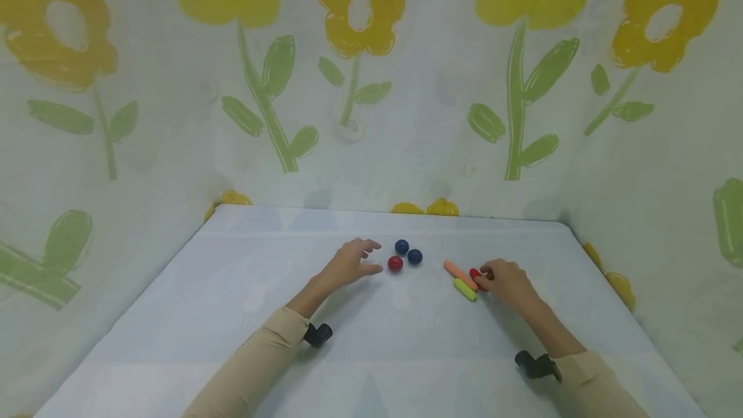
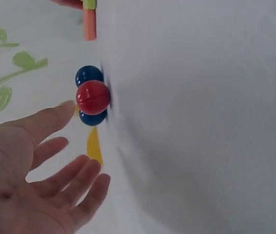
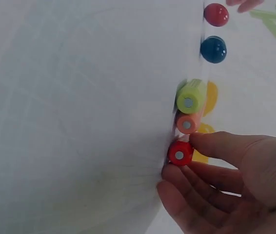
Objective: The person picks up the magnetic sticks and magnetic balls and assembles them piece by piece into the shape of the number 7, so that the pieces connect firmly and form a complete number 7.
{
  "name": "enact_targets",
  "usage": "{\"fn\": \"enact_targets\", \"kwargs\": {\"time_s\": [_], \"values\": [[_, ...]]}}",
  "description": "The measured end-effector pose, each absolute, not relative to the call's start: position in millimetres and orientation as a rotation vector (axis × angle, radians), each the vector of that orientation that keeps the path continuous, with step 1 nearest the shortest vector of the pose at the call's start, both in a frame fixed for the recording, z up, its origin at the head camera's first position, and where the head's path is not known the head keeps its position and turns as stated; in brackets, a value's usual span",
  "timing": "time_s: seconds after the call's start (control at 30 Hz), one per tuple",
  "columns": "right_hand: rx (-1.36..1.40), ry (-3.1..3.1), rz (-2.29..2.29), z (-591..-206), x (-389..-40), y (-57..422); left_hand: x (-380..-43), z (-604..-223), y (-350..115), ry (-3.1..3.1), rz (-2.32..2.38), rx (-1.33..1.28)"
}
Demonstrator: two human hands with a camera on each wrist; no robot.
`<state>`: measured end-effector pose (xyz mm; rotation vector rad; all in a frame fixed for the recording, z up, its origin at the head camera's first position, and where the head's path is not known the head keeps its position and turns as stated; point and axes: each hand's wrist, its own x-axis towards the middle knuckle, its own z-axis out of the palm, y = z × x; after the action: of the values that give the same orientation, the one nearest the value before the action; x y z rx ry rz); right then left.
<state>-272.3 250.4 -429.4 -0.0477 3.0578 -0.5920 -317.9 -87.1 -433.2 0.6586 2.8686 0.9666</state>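
Beside the balls, my left hand is spread with nothing in it. The red ball is the closest to its thumb; two dark blue balls lie just behind and right of it. On the right, my right hand pinches a stubby red marker between thumb and fingers, low at the tabletop. An orange marker and a yellow-green marker lie side by side left of the red one. The fingers partly cover the red marker in the head view.
A white-covered table carries everything. Cloth walls printed with yellow flowers stand behind it and on both sides. A dark wrist-camera mount sits on the left wrist, another mount on the right.
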Motion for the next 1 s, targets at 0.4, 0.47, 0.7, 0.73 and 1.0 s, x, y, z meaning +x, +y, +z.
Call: {"fn": "enact_targets", "kwargs": {"time_s": [0.4,0.47,0.7,0.73,1.0], "values": [[-0.052,3.046,-0.556,-427,-272,250,-329,-438,-62,2.772,0.948,0.839],[-0.062,3.054,-0.567,-426,-273,249,-330,-438,-59,2.776,0.935,0.859],[-0.033,3.030,-0.556,-424,-276,245,-332,-442,-58,2.795,0.930,0.918],[-0.023,3.024,-0.560,-424,-276,246,-331,-443,-57,2.796,0.924,0.928],[-0.020,3.024,-0.572,-426,-273,248,-326,-438,-56,2.788,0.850,0.977]]}}
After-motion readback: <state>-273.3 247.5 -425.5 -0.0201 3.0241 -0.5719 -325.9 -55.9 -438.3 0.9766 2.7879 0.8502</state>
